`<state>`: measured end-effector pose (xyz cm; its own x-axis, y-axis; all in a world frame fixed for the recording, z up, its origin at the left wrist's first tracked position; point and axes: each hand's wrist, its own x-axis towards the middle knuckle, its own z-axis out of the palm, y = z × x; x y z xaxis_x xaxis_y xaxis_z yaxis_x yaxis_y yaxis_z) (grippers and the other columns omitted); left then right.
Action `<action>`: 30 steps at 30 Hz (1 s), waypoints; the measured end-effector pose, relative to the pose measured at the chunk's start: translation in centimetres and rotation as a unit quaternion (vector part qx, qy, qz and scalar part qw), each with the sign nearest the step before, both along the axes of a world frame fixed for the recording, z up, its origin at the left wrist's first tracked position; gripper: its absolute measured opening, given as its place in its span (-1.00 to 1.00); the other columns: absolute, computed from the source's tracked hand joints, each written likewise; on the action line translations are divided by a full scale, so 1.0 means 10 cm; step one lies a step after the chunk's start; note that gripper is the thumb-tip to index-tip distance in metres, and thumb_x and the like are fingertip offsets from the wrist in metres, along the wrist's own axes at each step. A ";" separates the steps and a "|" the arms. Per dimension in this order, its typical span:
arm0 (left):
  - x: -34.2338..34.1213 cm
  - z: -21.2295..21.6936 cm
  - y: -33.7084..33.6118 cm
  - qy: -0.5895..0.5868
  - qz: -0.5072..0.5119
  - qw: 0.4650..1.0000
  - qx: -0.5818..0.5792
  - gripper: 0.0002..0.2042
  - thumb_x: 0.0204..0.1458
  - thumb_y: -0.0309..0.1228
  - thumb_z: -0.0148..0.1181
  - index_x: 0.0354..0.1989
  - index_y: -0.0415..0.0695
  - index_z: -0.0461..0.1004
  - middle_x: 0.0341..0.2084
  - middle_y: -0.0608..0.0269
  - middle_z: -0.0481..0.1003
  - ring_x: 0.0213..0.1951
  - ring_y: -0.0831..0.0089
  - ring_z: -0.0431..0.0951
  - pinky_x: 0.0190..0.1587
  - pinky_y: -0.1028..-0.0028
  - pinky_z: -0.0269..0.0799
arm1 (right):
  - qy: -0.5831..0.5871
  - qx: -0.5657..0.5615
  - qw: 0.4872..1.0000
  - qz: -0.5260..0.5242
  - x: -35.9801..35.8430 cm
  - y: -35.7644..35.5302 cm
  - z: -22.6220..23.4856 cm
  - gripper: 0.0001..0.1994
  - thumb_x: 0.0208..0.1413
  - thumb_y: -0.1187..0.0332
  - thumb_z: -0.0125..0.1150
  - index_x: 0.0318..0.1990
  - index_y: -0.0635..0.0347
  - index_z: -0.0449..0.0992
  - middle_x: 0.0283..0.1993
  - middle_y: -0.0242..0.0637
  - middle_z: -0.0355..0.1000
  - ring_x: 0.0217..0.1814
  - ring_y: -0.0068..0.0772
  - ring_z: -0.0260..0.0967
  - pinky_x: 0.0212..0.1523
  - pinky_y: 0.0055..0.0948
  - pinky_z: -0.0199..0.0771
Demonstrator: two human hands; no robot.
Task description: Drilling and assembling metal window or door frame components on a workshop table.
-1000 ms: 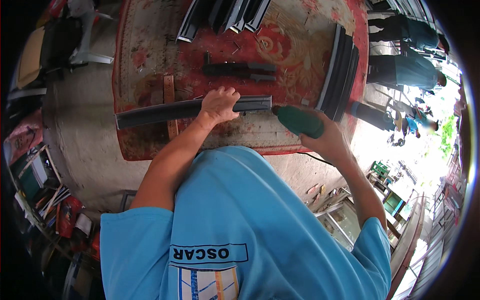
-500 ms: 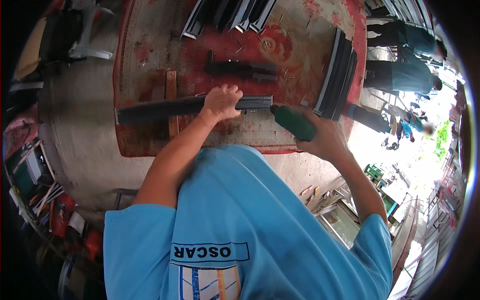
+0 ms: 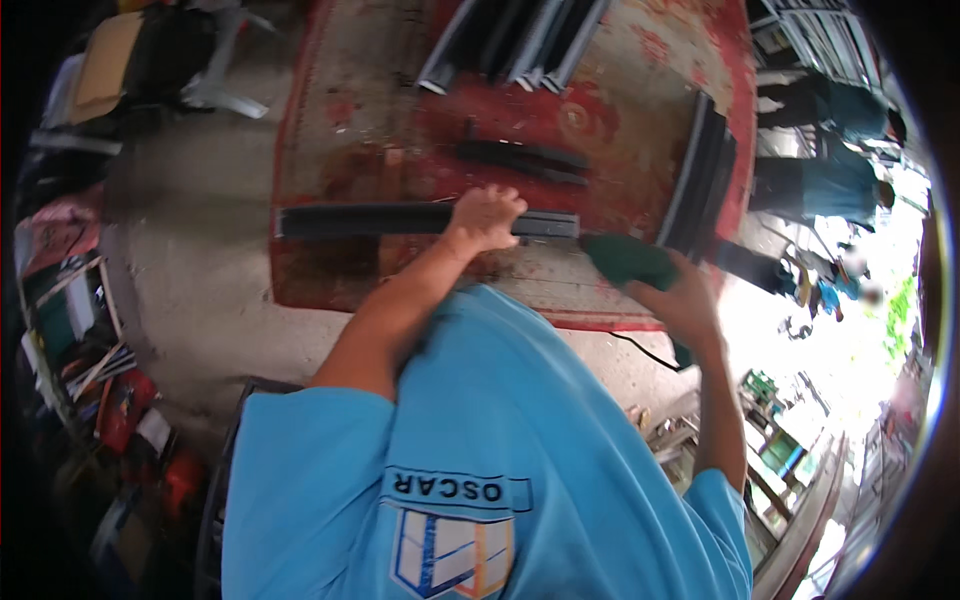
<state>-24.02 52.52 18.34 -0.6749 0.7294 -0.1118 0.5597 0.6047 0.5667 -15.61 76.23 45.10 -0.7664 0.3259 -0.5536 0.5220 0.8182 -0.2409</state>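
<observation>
My left hand (image 3: 487,219) is closed over a dark metal profile (image 3: 360,220) lying crosswise near the table's front edge, gripping it right of its middle. In my right hand (image 3: 692,305) is a green corded power tool (image 3: 628,260), like a drill, its front end pointing left at the profile's right end. Whether the tip touches the profile is too blurred to tell. Behind the profile lies a dark elongated object (image 3: 525,158), whose kind I cannot make out. A strip of wood (image 3: 389,258) runs under the profile toward its left.
The table (image 3: 330,290) wears a worn red patterned cover. Several dark profiles (image 3: 515,45) lie at the back, and more profiles (image 3: 695,180) at the right. A black cord (image 3: 645,352) hangs below the tool. Two people (image 3: 825,185) stand beyond the right side.
My view has shifted, so the table sits farther right and lower. The tool has tilted slightly at the profile's end, and its cord has come into sight. My left hand keeps its grip.
</observation>
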 end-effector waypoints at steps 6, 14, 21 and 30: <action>0.01 0.02 0.07 0.011 -0.002 1.000 0.006 -0.51 -0.28 -0.06 0.57 -0.16 -0.02 0.62 -0.15 0.20 0.56 -0.02 0.10 0.59 -0.06 0.10 0.61 | 0.070 -0.075 0.990 -0.101 0.42 0.10 0.36 -0.46 0.00 0.28 0.47 0.14 0.34 0.55 -0.10 -0.12 0.66 -0.07 -0.36 0.58 0.03 -0.34 0.54; -0.07 0.13 -0.29 0.030 -0.001 0.993 -0.114 -0.48 -0.40 -0.20 0.60 -0.14 -0.01 0.64 -0.08 0.12 0.58 0.04 0.04 0.57 0.00 0.02 0.53 | 0.040 -0.097 0.977 -0.187 1.07 0.00 0.07 -0.47 -0.05 0.25 0.51 0.10 0.28 0.58 -0.36 -0.30 0.57 -0.43 -0.55 0.47 -0.37 -0.45 0.45; -0.58 1.32 -0.45 -0.049 0.072 0.995 0.058 -0.36 -0.13 0.20 0.47 -0.16 -0.17 0.58 -0.32 -0.09 0.65 -0.19 -0.08 0.69 -0.11 0.00 0.56 | 0.043 -0.160 0.962 -0.216 1.35 -0.17 -0.12 -0.51 -0.06 0.25 0.50 0.04 0.31 0.61 -0.39 -0.30 0.59 -0.42 -0.48 0.50 -0.34 -0.35 0.51; -0.88 1.58 -1.37 -0.286 0.535 0.696 0.385 -0.39 0.36 0.05 0.11 0.29 -0.29 0.39 0.06 -0.02 0.53 0.05 0.22 0.60 -0.10 0.24 0.66 | 0.089 -0.136 0.964 -0.210 1.56 -0.16 -0.32 -0.48 -0.07 0.25 0.51 0.07 0.27 0.61 -0.25 -0.14 0.67 -0.21 -0.27 0.63 -0.11 -0.25 0.59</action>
<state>-32.85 38.85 34.13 -0.8834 -0.1643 -0.4390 -0.4270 -0.1042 0.8982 -0.03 74.62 41.92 -0.6894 0.4893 -0.5342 0.7239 0.4375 -0.5335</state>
